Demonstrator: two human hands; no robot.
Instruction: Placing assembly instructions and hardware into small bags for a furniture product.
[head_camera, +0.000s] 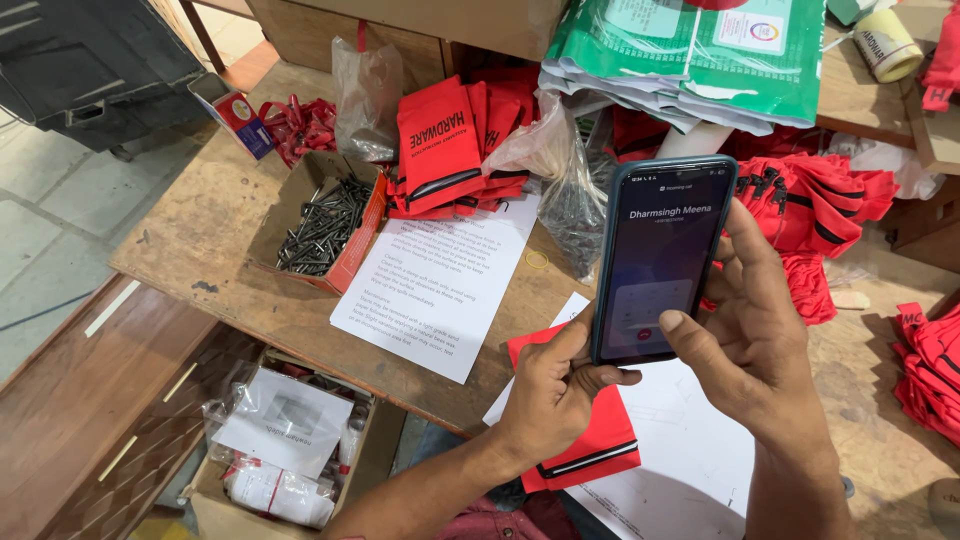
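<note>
Both hands hold a dark smartphone (660, 255) upright over the wooden table (210, 240). Its lit screen faces me. My left hand (555, 390) grips the phone's lower left edge from below. My right hand (745, 330) cradles the right side, and its thumb rests near the bottom of the screen. Under my left hand lies a flat red pouch (600, 440) with a black stripe, on top of white paper sheets (690, 450).
An open cardboard box of dark nails (325, 222) sits left of a printed sheet (440, 280). Red pouches (450, 145) are piled behind, more at right (820, 200). A clear bag of nails (572, 205), green-white sacks (700, 50), and a lower box of packets (280, 450) surround the area.
</note>
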